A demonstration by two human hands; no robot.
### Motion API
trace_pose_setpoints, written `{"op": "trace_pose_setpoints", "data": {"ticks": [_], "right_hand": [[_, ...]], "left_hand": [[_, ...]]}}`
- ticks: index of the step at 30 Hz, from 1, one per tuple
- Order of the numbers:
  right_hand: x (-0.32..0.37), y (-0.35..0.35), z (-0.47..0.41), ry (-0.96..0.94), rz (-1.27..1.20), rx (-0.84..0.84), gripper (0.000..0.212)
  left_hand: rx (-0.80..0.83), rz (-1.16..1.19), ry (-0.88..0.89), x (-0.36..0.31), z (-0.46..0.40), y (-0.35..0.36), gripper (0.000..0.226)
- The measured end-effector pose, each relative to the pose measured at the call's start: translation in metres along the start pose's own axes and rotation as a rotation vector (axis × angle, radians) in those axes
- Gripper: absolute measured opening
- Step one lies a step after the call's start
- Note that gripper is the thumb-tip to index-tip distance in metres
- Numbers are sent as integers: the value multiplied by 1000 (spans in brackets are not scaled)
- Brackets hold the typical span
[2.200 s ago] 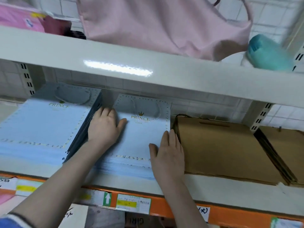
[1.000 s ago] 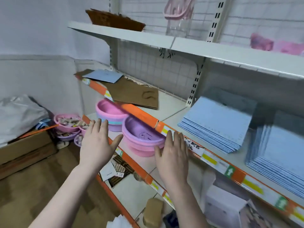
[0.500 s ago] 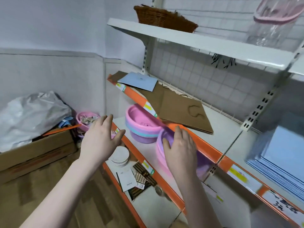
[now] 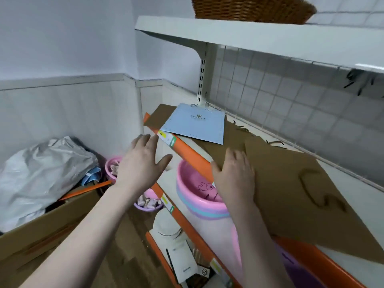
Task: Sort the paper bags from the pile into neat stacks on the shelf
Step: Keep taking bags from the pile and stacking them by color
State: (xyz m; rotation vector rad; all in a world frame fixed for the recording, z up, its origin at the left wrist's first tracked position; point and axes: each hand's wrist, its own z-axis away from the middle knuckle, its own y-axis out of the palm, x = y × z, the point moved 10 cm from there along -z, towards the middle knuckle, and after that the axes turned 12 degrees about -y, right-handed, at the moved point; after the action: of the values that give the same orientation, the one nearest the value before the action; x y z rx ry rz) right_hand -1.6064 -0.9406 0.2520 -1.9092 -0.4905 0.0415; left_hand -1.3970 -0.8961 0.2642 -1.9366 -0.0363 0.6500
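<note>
A loose pile of paper bags lies at the left end of the orange-edged shelf (image 4: 188,155). A light blue bag (image 4: 197,126) with a crown print rests on top at the far corner. Flat brown bags spread beneath it, and the nearest brown bag (image 4: 307,196) has a twisted handle and overhangs the shelf edge. My right hand (image 4: 234,178) has straight fingers at the left edge of that brown bag and holds nothing. My left hand (image 4: 141,166) hovers open in front of the shelf edge, below the blue bag.
Pink and purple plastic basins (image 4: 197,196) sit on the lower shelf under the pile. A wicker basket (image 4: 251,7) stands on the upper shelf. A cardboard box (image 4: 43,229) with a silver bag (image 4: 37,175) stands on the floor at left, near small pink bowls (image 4: 113,168).
My view has swung left from the neat blue stacks to the shelf's left end. Both hands left the stacks and moved up to the mixed pile, the right one reaching the brown bag.
</note>
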Motion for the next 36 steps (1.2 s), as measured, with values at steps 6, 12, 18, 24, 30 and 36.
{"op": "trace_pose_setpoints", "data": {"ticks": [6, 12, 18, 24, 30, 36], "right_hand": [[-8, 27, -50, 82, 9, 16, 48], [-22, 52, -87, 210, 60, 62, 52], [-22, 75, -123, 341, 78, 125, 58], [-29, 88, -132, 491, 174, 136, 64], [-33, 91, -143, 588, 100, 75, 59], [-31, 96, -143, 707, 67, 37, 70]], "left_hand": [[100, 14, 49, -13, -69, 39, 59], [210, 44, 190, -38, -139, 83, 65], [340, 17, 239, -50, -199, 126, 66], [465, -32, 168, -48, -230, 173, 68], [479, 49, 44, -42, -249, 182, 87], [472, 256, 0, -38, -254, 171, 82]]}}
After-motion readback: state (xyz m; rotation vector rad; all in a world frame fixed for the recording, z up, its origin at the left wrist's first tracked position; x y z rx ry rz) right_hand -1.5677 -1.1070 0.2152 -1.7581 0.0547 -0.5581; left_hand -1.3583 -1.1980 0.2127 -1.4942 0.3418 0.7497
